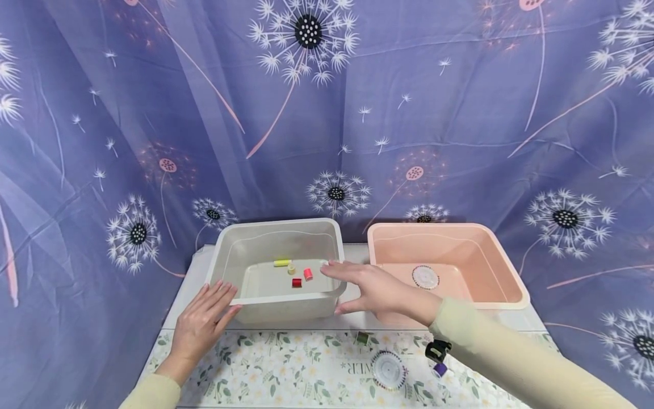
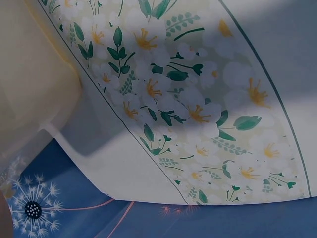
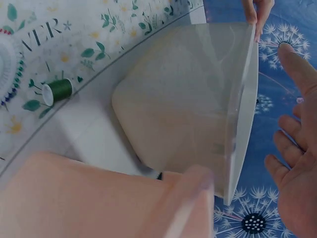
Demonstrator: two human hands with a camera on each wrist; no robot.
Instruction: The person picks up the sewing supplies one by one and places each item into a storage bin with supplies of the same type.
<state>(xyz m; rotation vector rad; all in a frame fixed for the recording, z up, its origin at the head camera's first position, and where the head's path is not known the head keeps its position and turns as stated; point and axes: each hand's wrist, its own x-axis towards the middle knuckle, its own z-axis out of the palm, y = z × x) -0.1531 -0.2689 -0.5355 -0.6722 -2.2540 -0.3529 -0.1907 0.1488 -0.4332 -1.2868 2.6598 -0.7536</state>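
Observation:
A pale grey plastic bin (image 1: pixel 286 309) stands at centre-left. Inside it lie yellow (image 1: pixel 282 263), cream (image 1: pixel 291 268), coral (image 1: pixel 308 274) and red (image 1: pixel 297 283) thread spools. My left hand (image 1: pixel 201 326) touches the bin's near-left corner, fingers extended over the rim and thumb by the outer side. At the bin's right end is my right hand (image 1: pixel 370 287), its fingers stretched out and thumb spread. The right wrist view shows this hand (image 3: pixel 299 153) with nothing in its grasp, and the left hand (image 3: pixel 258 12) at the far corner of the rim.
Right of the grey bin, a pink bin (image 1: pixel 449 241) holds a wheel of ball-head pins (image 1: pixel 426 277). On the floral mat in front lie a green spool (image 1: pixel 362 338), another pin wheel (image 1: pixel 389 370), a black object (image 1: pixel 437 350) and a purple spool (image 1: pixel 439 370). A dandelion-print curtain (image 1: pixel 286 142) hangs behind.

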